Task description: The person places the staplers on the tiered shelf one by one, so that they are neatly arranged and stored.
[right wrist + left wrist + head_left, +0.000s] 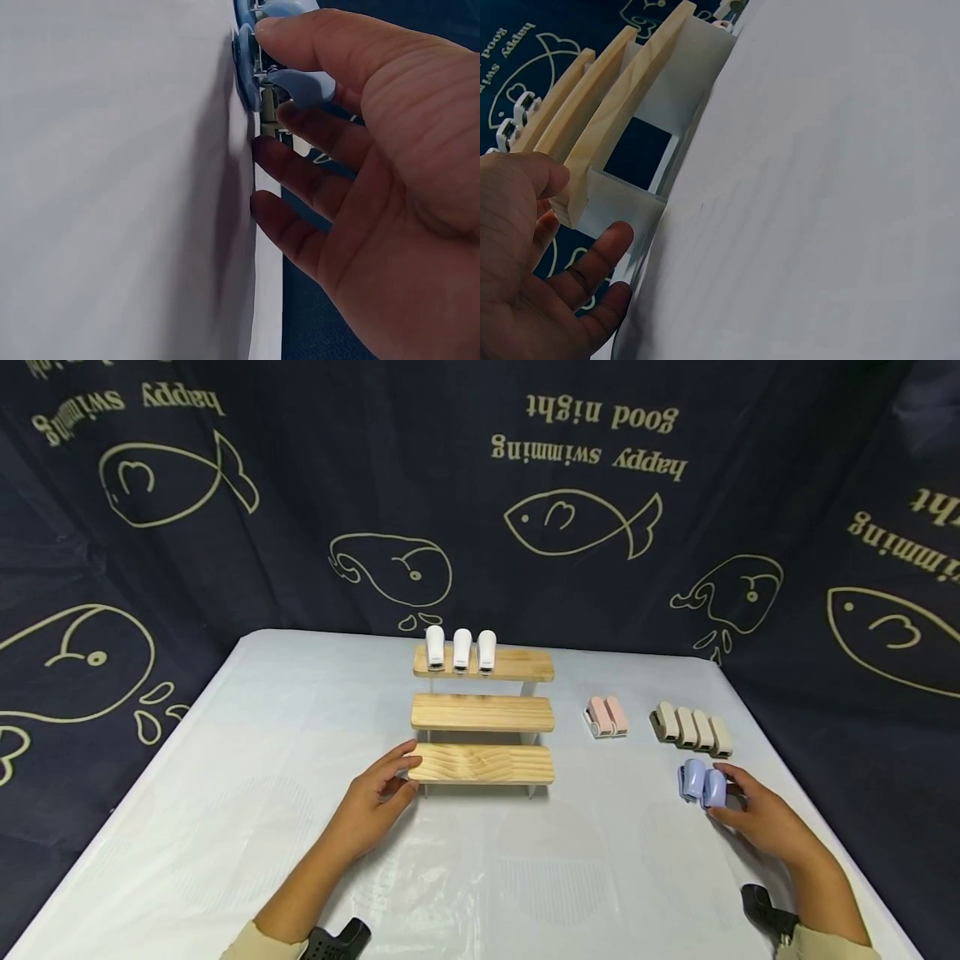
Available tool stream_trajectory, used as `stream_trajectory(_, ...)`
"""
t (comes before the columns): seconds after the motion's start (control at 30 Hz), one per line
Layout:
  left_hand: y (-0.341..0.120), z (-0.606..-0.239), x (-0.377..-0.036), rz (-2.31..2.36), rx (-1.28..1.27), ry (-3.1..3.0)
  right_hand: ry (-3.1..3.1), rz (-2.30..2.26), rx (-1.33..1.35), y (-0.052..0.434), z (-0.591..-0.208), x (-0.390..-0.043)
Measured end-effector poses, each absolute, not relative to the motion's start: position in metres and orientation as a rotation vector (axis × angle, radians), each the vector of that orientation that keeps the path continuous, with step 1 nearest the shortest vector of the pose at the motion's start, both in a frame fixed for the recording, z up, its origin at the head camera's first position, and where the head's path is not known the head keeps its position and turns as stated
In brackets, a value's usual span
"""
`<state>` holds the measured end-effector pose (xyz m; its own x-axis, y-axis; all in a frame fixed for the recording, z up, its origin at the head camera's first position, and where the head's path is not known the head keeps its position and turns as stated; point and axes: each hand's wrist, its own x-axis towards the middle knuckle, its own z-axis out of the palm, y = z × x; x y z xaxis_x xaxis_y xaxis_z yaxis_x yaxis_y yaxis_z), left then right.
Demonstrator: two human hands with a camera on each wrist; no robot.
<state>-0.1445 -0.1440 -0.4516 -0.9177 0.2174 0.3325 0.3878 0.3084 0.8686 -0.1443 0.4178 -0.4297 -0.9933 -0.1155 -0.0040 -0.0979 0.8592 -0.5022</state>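
Observation:
A three-step wooden display rack (480,764) stands mid-table. My left hand (369,810) pinches the left end of its lowest board (604,139) between thumb and index finger, the other fingers spread below. Two blue mini staplers stand side by side at the right. Thumb and index finger of my right hand (768,822) are around the right-hand blue stapler (716,788), which is still on the table; the other fingers hang loose. Touching it on the left is the second blue stapler (693,778). Three white staplers (462,650) line the top board's left part.
Two pink staplers (606,717) sit right of the rack. Behind the blue pair is a row of several beige staplers (692,727), near the table's right edge. A white cloth covers the table (555,860); a dark printed curtain (450,460) hangs behind.

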Motion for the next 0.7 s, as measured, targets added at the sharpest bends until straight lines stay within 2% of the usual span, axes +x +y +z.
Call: stream_trajectory(0.7, -0.1442, -0.4519, -0.1456, -1.632, -0.558, -2.443, 3.104, -0.816, -0.167, 0.4199, -0.4355, -0.1422)
